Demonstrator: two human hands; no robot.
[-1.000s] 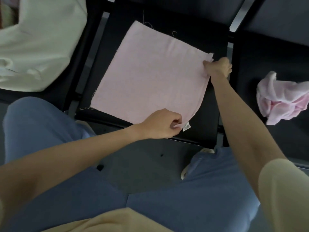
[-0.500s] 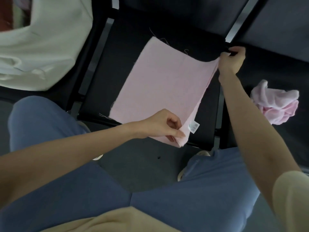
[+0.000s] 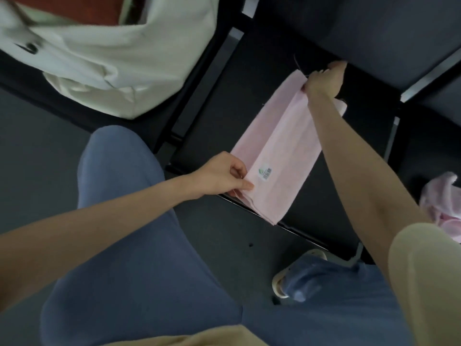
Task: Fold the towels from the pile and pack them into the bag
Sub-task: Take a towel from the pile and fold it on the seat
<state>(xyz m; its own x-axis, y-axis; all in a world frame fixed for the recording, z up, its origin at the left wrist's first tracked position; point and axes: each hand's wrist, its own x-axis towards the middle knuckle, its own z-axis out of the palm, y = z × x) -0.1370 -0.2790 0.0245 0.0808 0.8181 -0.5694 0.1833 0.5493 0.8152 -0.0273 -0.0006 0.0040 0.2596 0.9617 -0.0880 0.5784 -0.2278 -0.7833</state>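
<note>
A pale pink towel (image 3: 282, 156) lies folded in half as a long strip on the dark chair seat (image 3: 224, 116), its white label facing up near the front end. My left hand (image 3: 224, 174) pinches the near corner by the label. My right hand (image 3: 321, 79) grips the far end of the strip close to the seat's backrest. A white cloth bag (image 3: 99, 63) stands open on the neighbouring seat at the upper left, something red inside it. A crumpled pink towel (image 3: 441, 203) lies on the seat at the right edge.
Dark chair backs (image 3: 374, 33) run along the top right. Metal frame bars (image 3: 207, 78) separate the seats. My blue-trousered legs (image 3: 139, 258) and a shoe (image 3: 296, 278) fill the lower view above the dark floor (image 3: 37, 136).
Both hands carried the towel's right edge over to the left, folding the flat square into a narrow strip. The label now faces up. The camera view swung right and down.
</note>
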